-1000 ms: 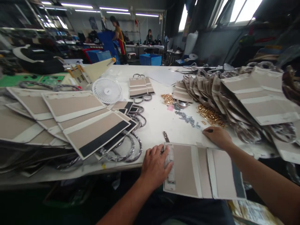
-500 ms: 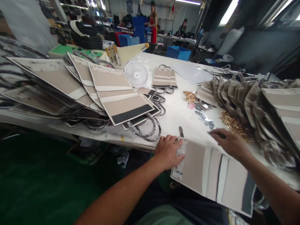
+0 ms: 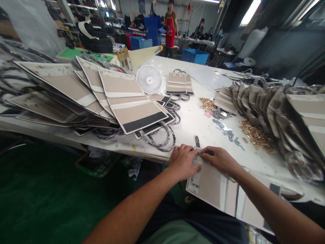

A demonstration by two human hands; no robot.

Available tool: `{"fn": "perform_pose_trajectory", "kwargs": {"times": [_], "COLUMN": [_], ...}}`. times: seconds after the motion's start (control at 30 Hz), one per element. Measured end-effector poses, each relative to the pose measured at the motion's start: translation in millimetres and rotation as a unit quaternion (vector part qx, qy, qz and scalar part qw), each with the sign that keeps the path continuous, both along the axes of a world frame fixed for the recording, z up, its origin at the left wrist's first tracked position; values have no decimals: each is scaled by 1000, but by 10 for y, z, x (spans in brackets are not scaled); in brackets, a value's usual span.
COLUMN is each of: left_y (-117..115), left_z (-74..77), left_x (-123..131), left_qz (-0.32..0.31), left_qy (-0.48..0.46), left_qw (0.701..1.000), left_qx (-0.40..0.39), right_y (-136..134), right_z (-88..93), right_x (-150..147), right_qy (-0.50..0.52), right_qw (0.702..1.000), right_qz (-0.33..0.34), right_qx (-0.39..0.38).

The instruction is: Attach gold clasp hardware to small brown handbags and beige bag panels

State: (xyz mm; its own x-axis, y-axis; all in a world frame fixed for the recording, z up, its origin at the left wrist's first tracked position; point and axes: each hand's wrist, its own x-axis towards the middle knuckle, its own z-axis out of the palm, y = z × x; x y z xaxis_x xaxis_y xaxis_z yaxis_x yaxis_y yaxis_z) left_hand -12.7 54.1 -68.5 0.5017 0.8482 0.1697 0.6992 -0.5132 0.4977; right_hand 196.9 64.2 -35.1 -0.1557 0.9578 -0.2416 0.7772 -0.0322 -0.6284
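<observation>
Both hands meet at the top edge of the flat bag panel

Left hand [image 3: 183,162] lies flat, fingers together, pinning the bag panel [image 3: 215,184] at the table's [image 3: 195,120] near edge so it can't slide. Right hand [image 3: 220,159] pinches something small and dark at that edge. Metal strip [image 3: 197,141] just beyond, gold fittings [image 3: 255,135] within reach.

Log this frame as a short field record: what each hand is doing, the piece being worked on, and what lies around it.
left hand: flat on the panel's near-left corner
right hand: at the panel's top edge, fingers pinched together; contents unclear
work piece: beige bag panel, overhanging the white table
nearby: gold fittings, small fan, stacked panels
</observation>
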Motion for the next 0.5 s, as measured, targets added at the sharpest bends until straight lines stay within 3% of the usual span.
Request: {"fn": "perform_pose_trajectory", "kwargs": {"times": [0.23,0.5], "left_y": [50,365], "left_z": [21,106], "left_x": [40,201], "left_qz": [10,68], "left_qy": [-5,8], "left_qw": [1000,990], "left_qx": [-3,-127], "right_y": [-46,78], "right_z": [-99,-8], "right_x": [-12,37], "right_qy": [-132,-33], "right_qw": [988,999], "right_qz": [-40,-24], "right_qx": [73,-9]}}
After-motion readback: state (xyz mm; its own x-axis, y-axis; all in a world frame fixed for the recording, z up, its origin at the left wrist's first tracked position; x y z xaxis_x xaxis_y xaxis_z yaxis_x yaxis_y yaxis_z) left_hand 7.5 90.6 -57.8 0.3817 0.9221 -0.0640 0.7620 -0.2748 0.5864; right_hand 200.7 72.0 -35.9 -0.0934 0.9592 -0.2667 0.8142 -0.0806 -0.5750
